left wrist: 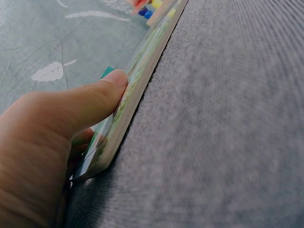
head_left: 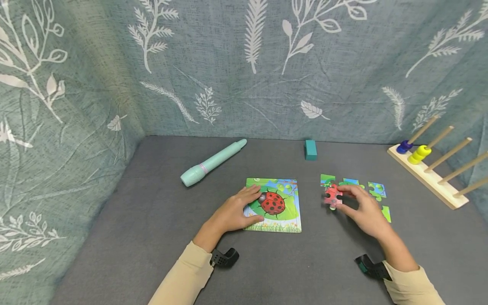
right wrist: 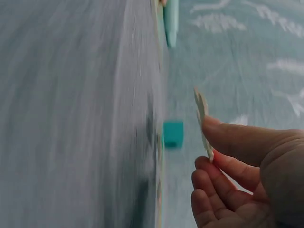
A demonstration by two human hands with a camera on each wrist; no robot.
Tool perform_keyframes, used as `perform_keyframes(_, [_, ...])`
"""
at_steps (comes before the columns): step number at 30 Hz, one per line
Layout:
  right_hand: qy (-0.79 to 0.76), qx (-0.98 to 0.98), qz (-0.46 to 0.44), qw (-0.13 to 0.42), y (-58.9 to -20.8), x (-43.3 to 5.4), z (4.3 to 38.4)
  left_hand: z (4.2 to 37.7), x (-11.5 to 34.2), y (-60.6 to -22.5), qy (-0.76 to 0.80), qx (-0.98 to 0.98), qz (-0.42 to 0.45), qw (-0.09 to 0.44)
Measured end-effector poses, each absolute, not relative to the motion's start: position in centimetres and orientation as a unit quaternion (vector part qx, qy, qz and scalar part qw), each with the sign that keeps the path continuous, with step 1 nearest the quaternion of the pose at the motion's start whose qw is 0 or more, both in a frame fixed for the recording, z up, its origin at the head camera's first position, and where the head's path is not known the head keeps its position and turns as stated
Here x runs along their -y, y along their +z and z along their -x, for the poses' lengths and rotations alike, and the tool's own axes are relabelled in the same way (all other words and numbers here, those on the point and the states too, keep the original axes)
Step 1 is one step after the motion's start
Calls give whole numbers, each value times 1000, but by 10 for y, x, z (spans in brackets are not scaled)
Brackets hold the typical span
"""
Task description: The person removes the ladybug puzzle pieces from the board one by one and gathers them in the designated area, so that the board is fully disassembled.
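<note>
- Left cuff [head_left: 202,254]: plain beige cloth, ending the creased left sleeve [head_left: 179,279].
- Left wrist mount [head_left: 225,258]: black, curved, with small holes, just right of the left cuff.
- Right sleeve [head_left: 413,288]: matching beige, well to the left cuff's right.
- Right wrist mount [head_left: 371,269]: black, also well right of the left cuff; its tip looks dark greenish, though too small to be sure.
- Left hand [head_left: 238,209], just beyond the left cuff: bare.

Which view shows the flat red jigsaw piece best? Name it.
Head view: the jigsaw piece, pinched by the right hand, shows its printed face. Right wrist shows it nearly edge-on; left wrist, at most a red blur.
</note>
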State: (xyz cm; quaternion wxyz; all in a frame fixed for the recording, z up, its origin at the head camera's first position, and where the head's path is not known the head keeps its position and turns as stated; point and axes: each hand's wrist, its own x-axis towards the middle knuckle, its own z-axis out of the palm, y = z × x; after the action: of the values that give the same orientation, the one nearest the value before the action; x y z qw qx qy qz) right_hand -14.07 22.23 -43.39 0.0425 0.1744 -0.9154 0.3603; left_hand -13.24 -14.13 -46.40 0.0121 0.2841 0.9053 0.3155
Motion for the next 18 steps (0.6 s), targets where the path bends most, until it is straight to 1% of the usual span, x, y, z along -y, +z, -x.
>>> perform_keyframes(5, [333, 925, -170, 64, -437, -252, 136, 132, 142, -463, 318, -905, -282, 13])
perform_keyframes(9, [333, 927, -162, 57, -439, -268, 133, 132, 141, -463, 317, -905, -283, 13])
perform_keyframes(13, [329, 929, -164, 55, -442, -276, 132, 132, 141, -463, 313, -906, -285, 11])
perform_keyframes(18, [311, 928, -191, 75, -447, -277, 133, 132, 142, -464, 311, -906, -288, 7])
